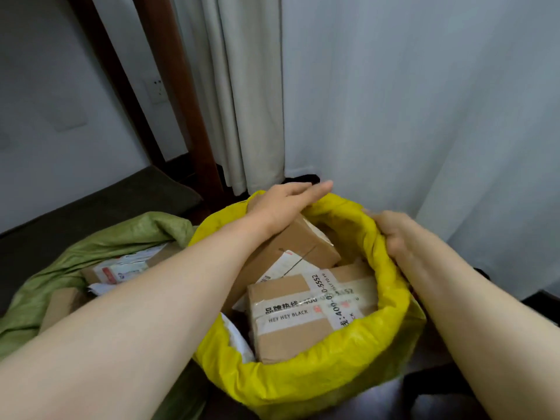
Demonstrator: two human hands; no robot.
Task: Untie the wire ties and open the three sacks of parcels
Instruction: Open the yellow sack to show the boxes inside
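A yellow sack (pixel 327 377) stands open in front of me, its rim rolled outward. Cardboard parcels (pixel 291 325) with tape and labels fill it. My left hand (pixel 285 201) reaches over the sack's far rim, fingers straight, pressing on the yellow fabric there. My right hand (pixel 394 234) grips the sack's right rim with curled fingers. To the left lies a green sack (pixel 100 247), open too, with labelled parcels (pixel 121 268) showing inside. No wire tie is in sight. A third sack is not in view.
A white wall and pale curtains (pixel 242 101) stand close behind the sacks. A dark wooden post (pixel 181 101) rises at the back left. A dark cushion (pixel 106 204) lies beyond the green sack. Dark floor shows at the lower right.
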